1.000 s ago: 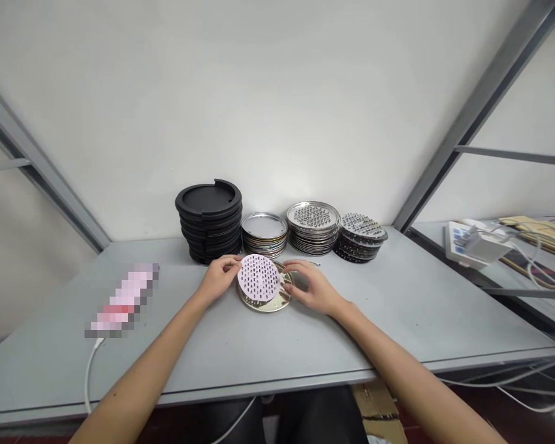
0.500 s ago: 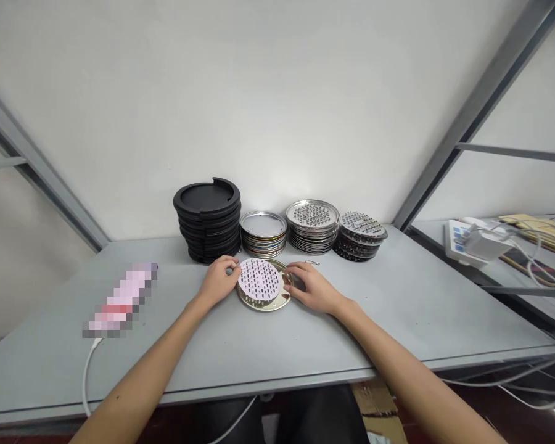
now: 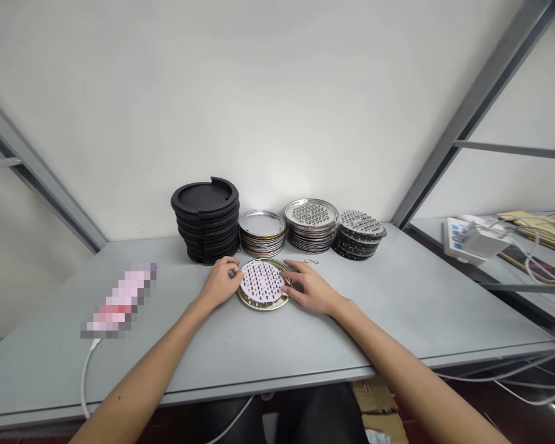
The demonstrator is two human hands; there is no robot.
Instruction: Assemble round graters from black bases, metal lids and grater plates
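Note:
A pale perforated grater disc lies inside a shallow gold-coloured round metal plate on the table. Curled at its left edge, my left hand has thumb and forefinger closed on the disc's rim. Fingers of my right hand are spread, and their tips touch the right side of the disc and plate. Behind them stand a stack of black round holders, a stack of metal plates, a stack of plates with a grater disc on top and a stack of bare grater discs.
A small bent wire piece lies behind my right hand. At the left is a blurred-out pink object with a white cable. A power strip and cables sit on the right-hand shelf. Grey metal posts flank the table.
The grater disc has shifted slightly right within the gold plate and sits more centred. My right fingertips now meet its edge; my left hand has followed it a little.

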